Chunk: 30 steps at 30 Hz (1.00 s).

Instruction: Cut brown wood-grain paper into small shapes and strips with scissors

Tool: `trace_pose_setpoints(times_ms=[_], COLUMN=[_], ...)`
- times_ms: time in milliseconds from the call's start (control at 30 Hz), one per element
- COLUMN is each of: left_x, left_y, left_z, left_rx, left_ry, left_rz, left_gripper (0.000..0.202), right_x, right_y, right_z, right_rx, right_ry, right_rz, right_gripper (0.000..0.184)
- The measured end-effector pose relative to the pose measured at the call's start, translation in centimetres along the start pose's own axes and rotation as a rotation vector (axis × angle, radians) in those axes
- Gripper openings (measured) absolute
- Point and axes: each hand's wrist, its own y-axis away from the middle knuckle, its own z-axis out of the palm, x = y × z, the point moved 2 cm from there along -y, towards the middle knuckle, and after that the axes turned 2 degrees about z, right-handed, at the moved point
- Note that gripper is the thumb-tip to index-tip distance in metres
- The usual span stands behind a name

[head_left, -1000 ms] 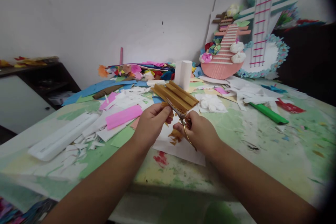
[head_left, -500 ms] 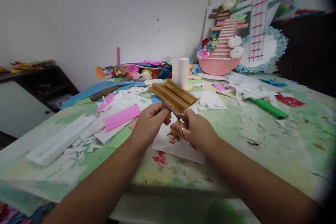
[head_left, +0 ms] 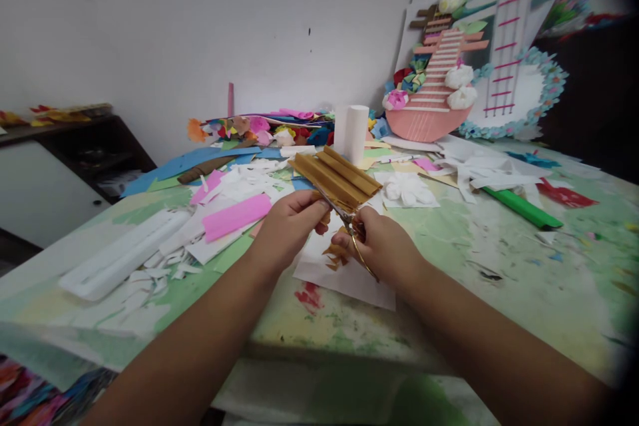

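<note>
My left hand (head_left: 287, 229) pinches the near end of a pleated tan paper strip bundle (head_left: 337, 178), which fans up and away above the table. My right hand (head_left: 382, 249) is closed on a pair of gold-handled scissors (head_left: 352, 236), whose blades reach into the near end of the tan paper. Small tan offcuts (head_left: 333, 257) lie on a white sheet (head_left: 344, 276) right under the hands.
The paint-stained green table (head_left: 499, 259) carries a pink strip (head_left: 234, 216), white scraps (head_left: 150, 276), a white tray (head_left: 120, 256), a white roll (head_left: 355, 134), a white paper flower (head_left: 410, 190) and a green roll (head_left: 522, 208). Paper crafts (head_left: 439, 90) lean on the wall.
The hands stay in the same grip on paper and scissors. The view shifted slightly, first up and left, then back right.
</note>
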Motion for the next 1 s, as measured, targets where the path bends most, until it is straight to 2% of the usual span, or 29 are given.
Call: trace_pose_setpoints(times_ms=[167,367,667,867,1000], left_x=[-0.1,0.1,0.2,0.3,0.1], left_y=[-0.1,-0.1,-0.2,-0.3,-0.3], left_z=[-0.3,-0.2,-0.1,-0.5,-0.5], left_rx=[-0.039,0.009,0.007,0.032,0.026], left_ry=[0.014,-0.021,0.005,-0.007,-0.052], left_rz=[0.000,-0.084,-0.088,-0.080,-0.028], left_gripper=[0.016,0.016,0.017,0.018,0.018], right_x=[0.0,-0.1,-0.1,0.2,0.8], right_y=[0.1,0.3,0.3,0.2,0.1], right_z=[0.0,0.1,0.4,0.1,-0.3], right_rx=[-0.008,-0.011,-0.039,0.026,0.191], right_ry=[0.027,0.049,0.100,0.051,-0.118], right_rz=[0.003,0.008,-0.001,0.045,0.085], right_gripper=[0.030,0.035,0.037,0.039,0.043])
